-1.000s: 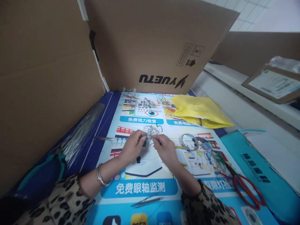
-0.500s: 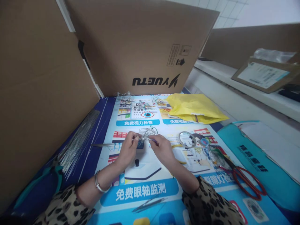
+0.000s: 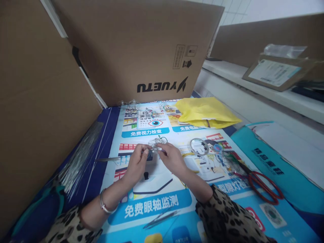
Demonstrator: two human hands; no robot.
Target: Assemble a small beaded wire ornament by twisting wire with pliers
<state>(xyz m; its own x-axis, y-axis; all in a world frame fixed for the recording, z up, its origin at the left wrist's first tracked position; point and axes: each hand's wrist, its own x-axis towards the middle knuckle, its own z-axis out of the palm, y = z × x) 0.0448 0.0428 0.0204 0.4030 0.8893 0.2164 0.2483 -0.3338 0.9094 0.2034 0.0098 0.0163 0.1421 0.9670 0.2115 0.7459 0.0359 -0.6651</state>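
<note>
Between my two hands is a small tangle of thin silvery wire [image 3: 156,141], with a green strand curling out at its upper right. My left hand [image 3: 138,158] pinches the near left side of this wire. My right hand [image 3: 172,158] has its fingers closed at the wire's right side, close to the left fingertips. What exactly lies under the fingertips is too small to make out. A roll of clear tape [image 3: 191,147] lies to the right of my right hand. Left of my left hand, a thin metal tool [image 3: 107,159] points outward.
A bundle of straight wires [image 3: 81,158] and teal-handled pliers [image 3: 59,195] lie at left. Red-handled scissors [image 3: 265,189], coloured wire [image 3: 231,162] and a teal bag [image 3: 268,165] are at right. A yellow bag [image 3: 207,111] lies behind, before a tall cardboard wall [image 3: 141,50].
The view has turned slightly, so the surroundings sit a little further left. My right fingers have shifted over the wire, nearer my left hand.
</note>
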